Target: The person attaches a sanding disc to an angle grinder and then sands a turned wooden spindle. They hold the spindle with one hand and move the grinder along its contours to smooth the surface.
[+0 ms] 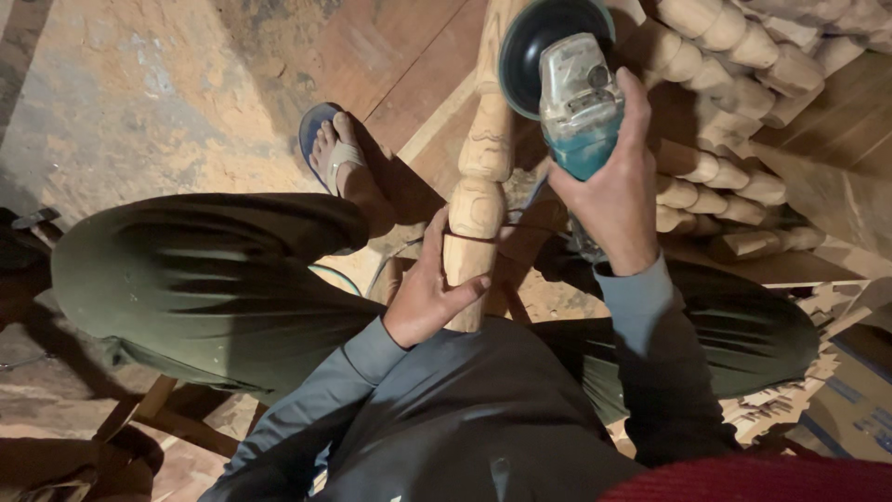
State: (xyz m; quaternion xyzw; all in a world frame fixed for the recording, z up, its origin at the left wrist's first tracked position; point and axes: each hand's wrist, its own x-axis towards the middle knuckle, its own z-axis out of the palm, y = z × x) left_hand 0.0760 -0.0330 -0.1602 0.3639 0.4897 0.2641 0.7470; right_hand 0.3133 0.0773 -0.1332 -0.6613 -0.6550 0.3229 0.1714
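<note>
Seated low, knees spread, with a turned wooden spindle standing upright between them. Left hand wrapped round the spindle's lower block, thumb across the front, fingers closed behind, apparently to brace it. Right hand clenched on the teal body of an angle grinder, dark disc guard held just beside the spindle's upper part (contact not discernible). Stacked turned spindles near on the right; sandalled foot planted on the dusty floor.
</note>
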